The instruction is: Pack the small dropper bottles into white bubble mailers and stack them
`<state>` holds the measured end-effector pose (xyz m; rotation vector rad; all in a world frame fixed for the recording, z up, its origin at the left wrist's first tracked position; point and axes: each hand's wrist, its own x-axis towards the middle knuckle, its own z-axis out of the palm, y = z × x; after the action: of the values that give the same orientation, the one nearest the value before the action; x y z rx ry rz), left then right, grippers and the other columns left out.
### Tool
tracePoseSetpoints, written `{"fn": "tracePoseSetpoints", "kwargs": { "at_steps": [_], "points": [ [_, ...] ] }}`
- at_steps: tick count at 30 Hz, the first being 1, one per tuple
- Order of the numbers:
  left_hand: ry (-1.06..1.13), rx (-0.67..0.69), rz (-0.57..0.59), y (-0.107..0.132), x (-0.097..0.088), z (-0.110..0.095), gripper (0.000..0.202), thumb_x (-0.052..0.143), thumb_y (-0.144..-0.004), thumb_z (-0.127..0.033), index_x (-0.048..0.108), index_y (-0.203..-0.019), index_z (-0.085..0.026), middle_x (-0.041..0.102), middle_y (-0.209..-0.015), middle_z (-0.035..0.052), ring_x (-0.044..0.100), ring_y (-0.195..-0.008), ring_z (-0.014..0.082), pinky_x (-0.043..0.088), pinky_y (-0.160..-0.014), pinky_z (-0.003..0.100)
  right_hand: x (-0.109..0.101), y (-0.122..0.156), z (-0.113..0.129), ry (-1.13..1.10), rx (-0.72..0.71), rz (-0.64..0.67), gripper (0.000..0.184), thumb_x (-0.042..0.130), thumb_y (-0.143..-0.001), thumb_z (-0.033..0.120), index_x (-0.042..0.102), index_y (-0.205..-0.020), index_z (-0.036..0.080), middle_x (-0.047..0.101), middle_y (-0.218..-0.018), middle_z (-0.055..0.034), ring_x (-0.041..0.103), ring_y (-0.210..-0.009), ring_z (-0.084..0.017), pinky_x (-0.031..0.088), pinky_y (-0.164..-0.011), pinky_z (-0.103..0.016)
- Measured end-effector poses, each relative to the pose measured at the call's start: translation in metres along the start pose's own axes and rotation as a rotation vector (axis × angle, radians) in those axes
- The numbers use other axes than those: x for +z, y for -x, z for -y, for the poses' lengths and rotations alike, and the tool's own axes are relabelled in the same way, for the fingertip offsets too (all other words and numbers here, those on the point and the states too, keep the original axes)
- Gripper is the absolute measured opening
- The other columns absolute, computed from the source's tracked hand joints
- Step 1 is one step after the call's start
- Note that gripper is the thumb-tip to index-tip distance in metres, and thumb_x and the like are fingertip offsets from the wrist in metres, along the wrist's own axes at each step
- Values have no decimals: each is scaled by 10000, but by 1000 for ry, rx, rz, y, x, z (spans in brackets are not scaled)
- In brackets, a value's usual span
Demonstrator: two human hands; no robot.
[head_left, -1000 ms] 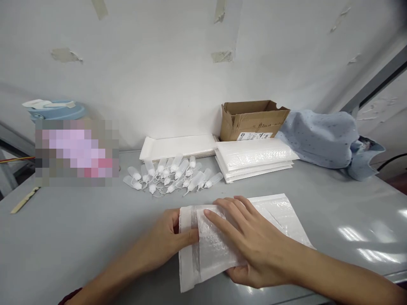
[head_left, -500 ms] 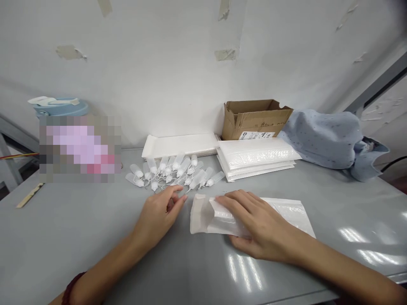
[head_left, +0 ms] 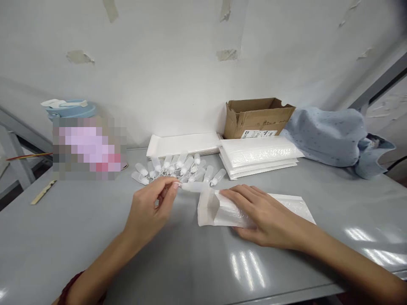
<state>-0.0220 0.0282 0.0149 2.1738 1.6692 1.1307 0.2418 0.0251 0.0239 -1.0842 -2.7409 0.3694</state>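
My left hand [head_left: 155,198] pinches the cap end of a small translucent squeeze bottle [head_left: 194,187]. The bottle lies sideways in the air, its base close to the open end of a white bubble mailer [head_left: 208,209]. My right hand [head_left: 254,214] grips that mailer, fingers on top and thumb at the near edge, and its mouth gapes toward the left. Behind my left hand lies a pile of similar squeeze bottles [head_left: 182,160] with white caps and thin tethers.
A stack of bubble mailers [head_left: 260,152] lies behind my right hand, with a flat stack of white mailers [head_left: 186,144] along the wall. Further back are a cardboard box [head_left: 259,118] and a light blue cloth [head_left: 324,135]. A blue-lidded container [head_left: 71,109] stands left, partly blurred.
My left hand has taken a squeeze bottle from the pile and drawn it slightly left, toward me. My right hand still holds the mailer, with its mouth open.
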Motion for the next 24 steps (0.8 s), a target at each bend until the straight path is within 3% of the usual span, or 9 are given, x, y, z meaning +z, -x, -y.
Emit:
{"fn": "tracePoseSetpoints", "kwargs": {
  "at_steps": [5,13,24],
  "points": [
    [3,205,77,1,-11,-1,122,490,-887,-199,601,-835,-192,476,-581,-53,418,-502,81,346,-452,170,0,0,-1,-6,25,6,629,589,-761,221,377,-1347,135,523,-1215,-137,507,-1078,-272,439,-914,-420],
    [14,320,213,16,4,-6,124,465,-893,-138,574,-850,-176,497,-616,-52,415,-491,67,359,-489,173,6,0,4,-35,-3,22,671,628,-701,214,389,-1321,115,531,-1173,-134,498,-1051,-276,438,-888,-420],
    [-37,306,104,13,1,-12,163,503,-866,-168,574,-720,-173,467,-534,-69,386,-434,57,322,-455,177,8,0,11,-45,-6,33,650,643,-706,220,402,-1298,105,525,-1193,-151,496,-1053,-293,427,-890,-442]
  ]
}}
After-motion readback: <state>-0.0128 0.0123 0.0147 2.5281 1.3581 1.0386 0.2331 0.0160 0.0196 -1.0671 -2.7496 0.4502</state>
